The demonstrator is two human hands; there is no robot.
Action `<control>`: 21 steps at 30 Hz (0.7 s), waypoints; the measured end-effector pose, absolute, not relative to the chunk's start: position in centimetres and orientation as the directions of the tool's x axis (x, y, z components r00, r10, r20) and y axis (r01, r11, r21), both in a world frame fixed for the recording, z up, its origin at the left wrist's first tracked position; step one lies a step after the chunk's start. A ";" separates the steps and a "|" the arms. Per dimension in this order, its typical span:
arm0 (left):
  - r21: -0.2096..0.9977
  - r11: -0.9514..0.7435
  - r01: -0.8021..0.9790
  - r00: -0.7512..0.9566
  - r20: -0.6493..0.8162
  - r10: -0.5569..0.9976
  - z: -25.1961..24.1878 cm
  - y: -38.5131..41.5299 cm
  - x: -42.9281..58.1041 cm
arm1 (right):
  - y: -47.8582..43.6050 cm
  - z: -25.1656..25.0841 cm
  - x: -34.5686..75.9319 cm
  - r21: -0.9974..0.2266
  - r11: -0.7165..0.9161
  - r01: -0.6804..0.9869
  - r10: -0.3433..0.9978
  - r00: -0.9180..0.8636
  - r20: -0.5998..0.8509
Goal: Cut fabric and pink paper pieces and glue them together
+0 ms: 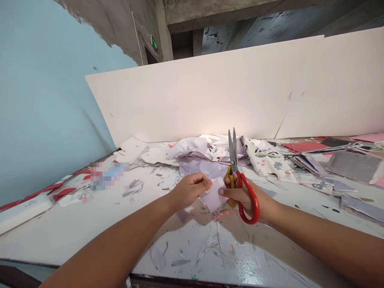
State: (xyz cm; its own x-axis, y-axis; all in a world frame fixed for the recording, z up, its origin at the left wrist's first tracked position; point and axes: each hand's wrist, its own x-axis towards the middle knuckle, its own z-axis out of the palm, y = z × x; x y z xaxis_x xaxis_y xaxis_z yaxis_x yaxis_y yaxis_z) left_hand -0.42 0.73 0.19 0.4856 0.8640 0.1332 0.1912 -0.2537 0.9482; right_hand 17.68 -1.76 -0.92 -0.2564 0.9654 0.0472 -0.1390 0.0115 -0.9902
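Observation:
My left hand (195, 190) pinches the upper left edge of a small pale lavender fabric piece (213, 198) between thumb and fingers. My right hand (244, 196) is closed around scissors (234, 160), whose slightly parted blades point up and away from me. One handle loop is red; at the other side shows a yellow strip (230, 186) with dark marks, partly hidden by my fingers. My right thumb presses on the right edge of the same piece. Just behind my hands lies a lavender cloth (201, 167) with small white prints.
Crumpled floral fabric (267, 160) lies along the white board (210, 96) at the back. Grey-lavender scraps (349, 166) and red pieces are heaped at right. Small offcuts litter the white table (99, 228). A long white object (25, 212) rests at the left edge, by the blue wall.

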 end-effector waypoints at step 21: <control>0.968 -0.205 0.142 0.491 0.111 0.864 -0.6 1.0 -0.2 | -1.8 -0.9 17.6 -0.978 0.181 0.103 0.983 -0.039 0.178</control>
